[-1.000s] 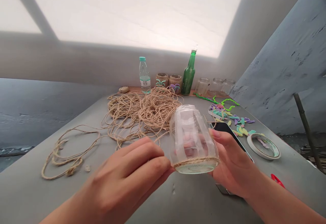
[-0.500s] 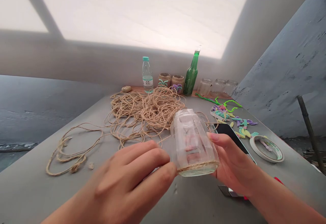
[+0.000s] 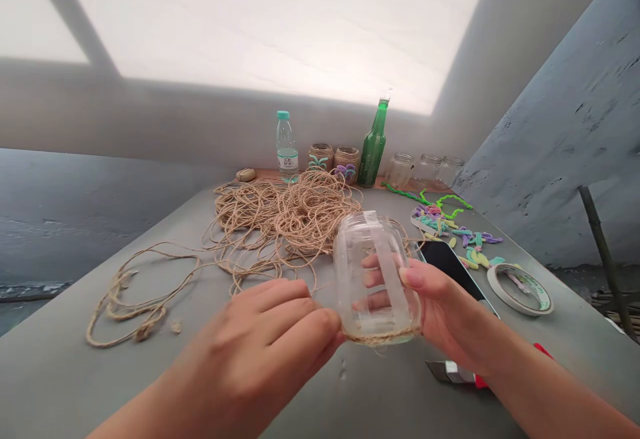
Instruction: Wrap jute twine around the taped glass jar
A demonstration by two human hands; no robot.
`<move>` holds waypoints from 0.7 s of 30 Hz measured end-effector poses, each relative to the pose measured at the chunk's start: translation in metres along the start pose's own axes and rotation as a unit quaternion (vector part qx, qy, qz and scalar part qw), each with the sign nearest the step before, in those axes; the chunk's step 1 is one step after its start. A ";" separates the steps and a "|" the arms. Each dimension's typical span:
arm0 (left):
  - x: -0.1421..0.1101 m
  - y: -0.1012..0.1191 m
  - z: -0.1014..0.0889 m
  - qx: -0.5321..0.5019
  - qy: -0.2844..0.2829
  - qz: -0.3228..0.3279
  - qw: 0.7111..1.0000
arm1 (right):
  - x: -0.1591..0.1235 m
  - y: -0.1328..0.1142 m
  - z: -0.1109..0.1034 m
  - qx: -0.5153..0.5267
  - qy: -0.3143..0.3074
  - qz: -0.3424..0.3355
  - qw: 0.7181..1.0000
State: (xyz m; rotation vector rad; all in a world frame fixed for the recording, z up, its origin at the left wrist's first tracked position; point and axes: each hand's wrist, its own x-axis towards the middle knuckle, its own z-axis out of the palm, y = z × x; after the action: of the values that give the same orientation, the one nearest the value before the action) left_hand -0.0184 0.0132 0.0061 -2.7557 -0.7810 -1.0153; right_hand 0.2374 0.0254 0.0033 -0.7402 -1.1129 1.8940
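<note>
My right hand (image 3: 445, 306) is wrapped round a clear glass jar (image 3: 373, 272) held above the grey table (image 3: 60, 372). Strips of tape run down the jar's side. A turn of jute twine (image 3: 377, 339) circles its near end. My left hand (image 3: 260, 352) pinches that twine where it meets the jar at the left. The loose twine trails back to a big tangled heap of jute twine (image 3: 285, 216) in the middle of the table.
A black phone (image 3: 450, 262), a roll of tape (image 3: 520, 289) and several coloured pipe cleaners (image 3: 450, 222) lie at the right. Along the back stand a water bottle (image 3: 285, 146), two twine-wrapped jars (image 3: 333, 158), a green bottle (image 3: 373, 146) and three empty jars (image 3: 425, 167). Something red (image 3: 545, 349) shows beside my right wrist.
The jar has turned in my right hand, so a tape strip now faces me and my fingers show through the glass. My left hand stays pinched on the twine at the jar.
</note>
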 end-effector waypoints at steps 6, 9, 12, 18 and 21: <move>0.002 0.005 0.007 -0.048 0.021 -0.057 0.997 | 0.002 0.000 -0.001 -0.051 0.023 0.000 0.998; 0.002 0.007 0.007 -0.055 0.029 -0.092 0.994 | 0.002 0.000 -0.001 -0.067 0.040 0.003 0.997; 0.002 0.007 0.007 -0.058 0.022 -0.125 0.990 | 0.000 -0.001 -0.002 -0.081 0.063 -0.003 0.995; 0.001 0.007 0.009 -0.051 0.029 -0.124 0.991 | 0.000 -0.001 -0.004 -0.126 0.071 -0.007 0.989; -0.001 0.006 0.012 -0.045 0.027 -0.132 0.990 | 0.000 0.001 -0.007 -0.126 0.070 -0.023 0.989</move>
State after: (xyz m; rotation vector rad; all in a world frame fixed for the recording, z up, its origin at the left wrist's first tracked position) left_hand -0.0087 0.0108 -0.0034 -2.7358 -1.1414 -1.1930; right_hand 0.2427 0.0285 -0.0009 -0.9642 -1.2806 1.6533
